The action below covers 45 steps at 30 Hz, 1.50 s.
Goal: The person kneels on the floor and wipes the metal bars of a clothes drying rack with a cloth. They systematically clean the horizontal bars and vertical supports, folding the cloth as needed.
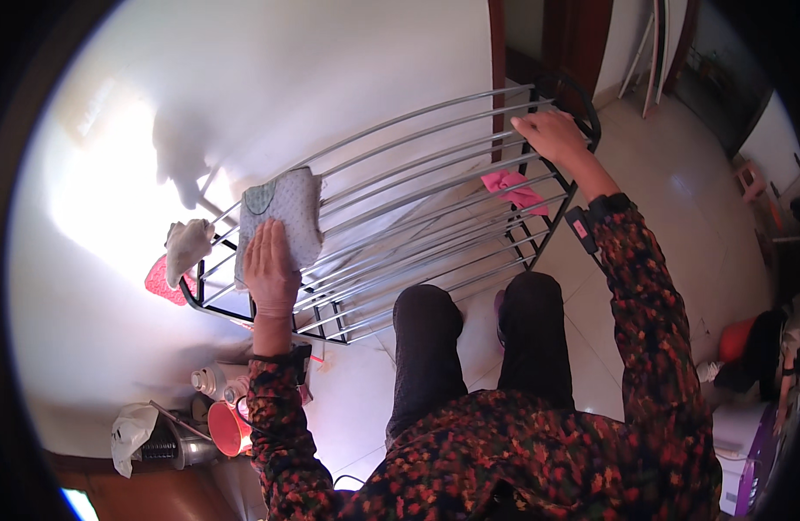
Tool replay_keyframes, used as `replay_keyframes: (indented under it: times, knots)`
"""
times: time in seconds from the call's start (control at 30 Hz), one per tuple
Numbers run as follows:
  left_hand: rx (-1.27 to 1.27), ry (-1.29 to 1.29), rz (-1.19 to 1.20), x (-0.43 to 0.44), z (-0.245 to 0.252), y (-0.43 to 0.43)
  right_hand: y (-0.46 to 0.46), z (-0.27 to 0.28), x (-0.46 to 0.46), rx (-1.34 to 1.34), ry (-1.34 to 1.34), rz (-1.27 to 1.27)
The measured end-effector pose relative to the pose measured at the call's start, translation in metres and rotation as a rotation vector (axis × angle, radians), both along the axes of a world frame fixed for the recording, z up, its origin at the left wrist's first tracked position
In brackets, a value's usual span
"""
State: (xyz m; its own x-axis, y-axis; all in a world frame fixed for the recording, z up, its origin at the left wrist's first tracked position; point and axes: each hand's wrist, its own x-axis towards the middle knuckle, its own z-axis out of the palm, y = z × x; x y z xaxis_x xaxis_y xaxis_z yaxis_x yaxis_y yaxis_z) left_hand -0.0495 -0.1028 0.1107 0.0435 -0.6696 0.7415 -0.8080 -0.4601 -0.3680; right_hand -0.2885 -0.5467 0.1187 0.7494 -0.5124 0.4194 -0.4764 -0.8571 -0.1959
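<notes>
A metal rack (400,189) with silver bars and black end frames stands before me. Over its left part lies a grey spotted cloth (289,202) with a green patch, and my left hand (268,260) rests flat on it, fingers together. At the rack's far right end my right hand (551,135) lies over the upper bars; whether its fingers close round a bar cannot be told. A beige cloth (188,247) hangs on the left end, beside a red textured cloth (165,281). A pink cloth (514,190) is draped over bars near the right end.
The rack stands close to a white wall (374,58). At lower left are a red bucket (229,428), a white plastic bag (131,433) and bottles. A pink stool (750,181) and a red item (737,338) are at the right. A doorway lies beyond the rack's right end.
</notes>
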Motion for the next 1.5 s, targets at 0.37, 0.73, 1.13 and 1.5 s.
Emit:
replay_keyframes:
  times: [0.37,0.73,1.13,1.5]
  knots:
    - [0.017,-0.044,-0.150,-0.117,-0.013,-0.220,0.001,0.001,0.000,0.001,0.068,-0.035]
    - [0.016,-0.084,-0.113,-0.048,-0.021,-0.117,-0.011,-0.008,0.003,0.033,0.049,-0.025]
    - [-0.076,-0.061,0.006,0.004,-0.016,-0.002,-0.015,-0.011,0.001,0.004,0.016,-0.031]
    - [-0.143,-0.045,-0.097,-0.112,-0.024,-0.204,-0.012,-0.002,0.004,0.159,0.039,-0.032]
